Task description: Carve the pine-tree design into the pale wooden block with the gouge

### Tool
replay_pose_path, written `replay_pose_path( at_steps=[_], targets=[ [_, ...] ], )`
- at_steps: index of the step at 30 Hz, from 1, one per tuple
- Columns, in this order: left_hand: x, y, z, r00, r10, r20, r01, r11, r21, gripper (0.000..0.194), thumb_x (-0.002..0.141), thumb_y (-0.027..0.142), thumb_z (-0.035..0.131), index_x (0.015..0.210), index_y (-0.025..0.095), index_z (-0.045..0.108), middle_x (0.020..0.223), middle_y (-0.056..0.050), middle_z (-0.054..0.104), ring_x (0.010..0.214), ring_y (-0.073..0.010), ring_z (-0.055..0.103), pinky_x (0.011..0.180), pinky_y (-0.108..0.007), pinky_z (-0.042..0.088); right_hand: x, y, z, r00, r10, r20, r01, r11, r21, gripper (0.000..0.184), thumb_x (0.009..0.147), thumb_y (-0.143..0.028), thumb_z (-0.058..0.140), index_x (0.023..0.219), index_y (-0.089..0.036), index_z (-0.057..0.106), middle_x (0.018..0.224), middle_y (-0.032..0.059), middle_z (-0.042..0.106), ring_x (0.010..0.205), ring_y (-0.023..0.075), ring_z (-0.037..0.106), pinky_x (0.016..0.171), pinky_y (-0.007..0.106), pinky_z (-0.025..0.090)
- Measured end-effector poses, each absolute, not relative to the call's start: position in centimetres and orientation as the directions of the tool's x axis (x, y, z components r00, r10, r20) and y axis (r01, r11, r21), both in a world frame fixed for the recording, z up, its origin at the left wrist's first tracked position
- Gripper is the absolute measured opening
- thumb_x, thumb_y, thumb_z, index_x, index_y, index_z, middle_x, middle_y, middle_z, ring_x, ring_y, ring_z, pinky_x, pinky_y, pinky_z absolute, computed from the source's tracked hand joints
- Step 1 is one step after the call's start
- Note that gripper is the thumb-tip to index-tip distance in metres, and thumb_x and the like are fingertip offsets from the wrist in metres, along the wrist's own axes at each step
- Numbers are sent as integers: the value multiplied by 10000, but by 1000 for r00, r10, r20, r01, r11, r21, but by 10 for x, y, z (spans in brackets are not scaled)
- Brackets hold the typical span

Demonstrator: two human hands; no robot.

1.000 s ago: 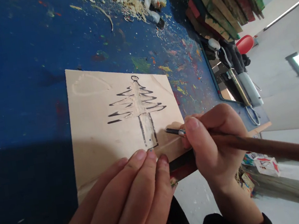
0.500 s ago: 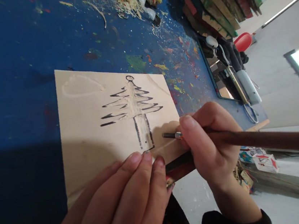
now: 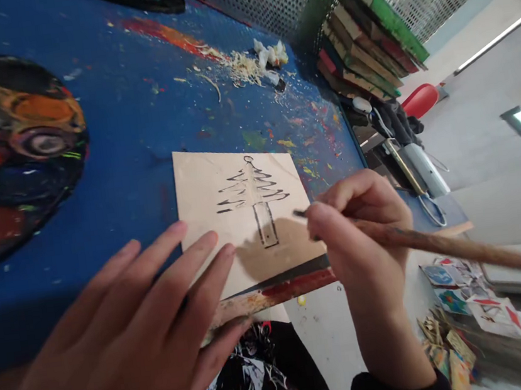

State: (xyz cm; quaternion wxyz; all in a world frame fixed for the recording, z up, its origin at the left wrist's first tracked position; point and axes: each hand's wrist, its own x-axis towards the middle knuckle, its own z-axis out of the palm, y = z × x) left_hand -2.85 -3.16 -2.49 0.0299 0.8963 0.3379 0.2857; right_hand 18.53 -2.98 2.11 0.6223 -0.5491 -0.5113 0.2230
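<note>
A thin pale wooden board (image 3: pixel 198 190) lies at the edge of the blue table, with a black-outlined tree (image 3: pixel 260 192) on it whose middle looks carved away. My right hand (image 3: pixel 364 226) grips a wood-carving tool (image 3: pixel 437 243) by its brown wooden handle. The dark metal tip points left, just over the board's right side, right of the trunk; I cannot tell if it touches. My left hand (image 3: pixel 161 315) is open, fingers spread, its fingertips over the board's lower left corner and edge.
At left sits a paint-covered palette (image 3: pixel 40 102). Behind the board are pale wood shavings (image 3: pixel 245 67) and crumpled tissue (image 3: pixel 272 54). Stacked painted wood blocks (image 3: pixel 360 43) stand back right, near a red rounded object (image 3: pixel 420 101) and a cable (image 3: pixel 433 212). The paint-stained table edge (image 3: pixel 276 289) runs below the board.
My left hand has moved left off the trunk's base and spread its fingers. The carving tool has swung, its handle end now in view. The view has widened, bringing in the palette.
</note>
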Motion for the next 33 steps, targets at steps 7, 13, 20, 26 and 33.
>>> replay_pose_path(
  at_steps=[7, 13, 20, 26, 33],
  targets=[
    [-20, -33, -40, 538, 622, 568, 615, -751, 240, 528, 970, 473, 513, 1408, 177, 511, 1424, -49, 566, 1359, -307, 474, 1226, -458, 272, 163, -24, 9, 376, 866, 331, 355, 195, -914, 449, 789, -148, 674, 555, -222, 299, 469, -115, 288, 431, 47, 265, 411, 205, 253],
    [-20, -32, -41, 543, 614, 573, 607, -758, 237, 555, 968, 476, 511, 1428, 168, 488, 1422, -72, 564, 1362, -304, 472, 1221, -448, 273, 166, -23, 7, 323, 863, 388, 473, 208, -856, 382, 792, -156, 708, 579, -212, 396, 498, -100, 385, 469, 60, 350, 441, 210, 315],
    [-19, -31, -39, 571, 607, 553, 603, -767, 219, 462, 1005, 437, 423, 1338, 148, 562, 1402, -93, 576, 1320, -333, 504, 1175, -471, 288, 158, -44, -8, 454, 541, 708, 536, 469, -702, 376, 863, -184, 634, 617, -226, 352, 510, -87, 383, 403, 67, 322, 417, 259, 270],
    [-18, -32, -35, 514, 629, 584, 632, -738, 239, 443, 985, 425, 480, 1317, 147, 575, 1320, -65, 635, 1316, -295, 503, 1220, -439, 240, 203, -52, -7, 541, 730, 417, 233, 346, -909, 366, 846, -166, 657, 601, -218, 390, 471, -82, 355, 427, 82, 317, 439, 251, 280],
    [43, -38, -15, 536, 666, 518, 682, -704, 198, 771, 979, 634, 226, 1289, 15, 566, 1406, -202, 546, 1356, -340, 462, 1197, -471, 209, 224, -59, -5, 373, 904, 210, 137, 170, -976, 360, 855, -220, 680, 597, -201, 429, 527, -65, 418, 478, 78, 341, 449, 211, 287]
  ],
)
